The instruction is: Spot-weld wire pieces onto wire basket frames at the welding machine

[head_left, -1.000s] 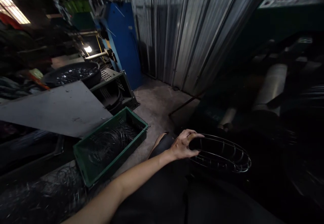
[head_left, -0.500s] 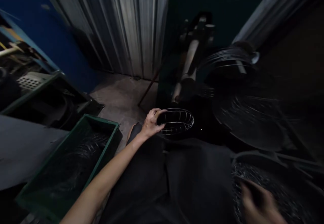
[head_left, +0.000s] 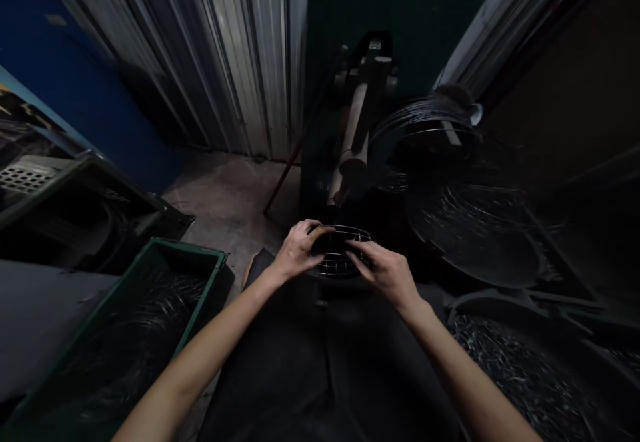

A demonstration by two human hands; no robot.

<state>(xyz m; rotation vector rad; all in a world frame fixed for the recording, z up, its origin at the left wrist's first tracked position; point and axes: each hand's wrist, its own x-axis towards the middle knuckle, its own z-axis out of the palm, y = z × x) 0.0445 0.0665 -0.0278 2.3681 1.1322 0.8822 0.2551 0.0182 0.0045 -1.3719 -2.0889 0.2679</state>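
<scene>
A round wire cage (head_left: pixel 334 267) of thin metal rings and crosspieces sits just above my lap, below the machine's cylindrical arm. My left hand (head_left: pixel 299 250) grips its left side, thumb and fingers around the rings. At the cage's right side is my right hand (head_left: pixel 383 265), thumb and fingers pinched at the wires. Whether a small wire piece is between those fingertips is too dark to make out.
A green machine (head_left: pixel 325 22) with a cylindrical arm (head_left: pixel 356 115) stands ahead. Wire rings hang at right, above a dark tray (head_left: pixel 500 255). A tub of small metal pieces (head_left: pixel 515 362) is at lower right. A green crate (head_left: pixel 220 255) with wire rings stands at left.
My right hand has come up from the tub of metal pieces to the right side of the wire cage. My left hand keeps its hold. The camera view has shifted slightly.
</scene>
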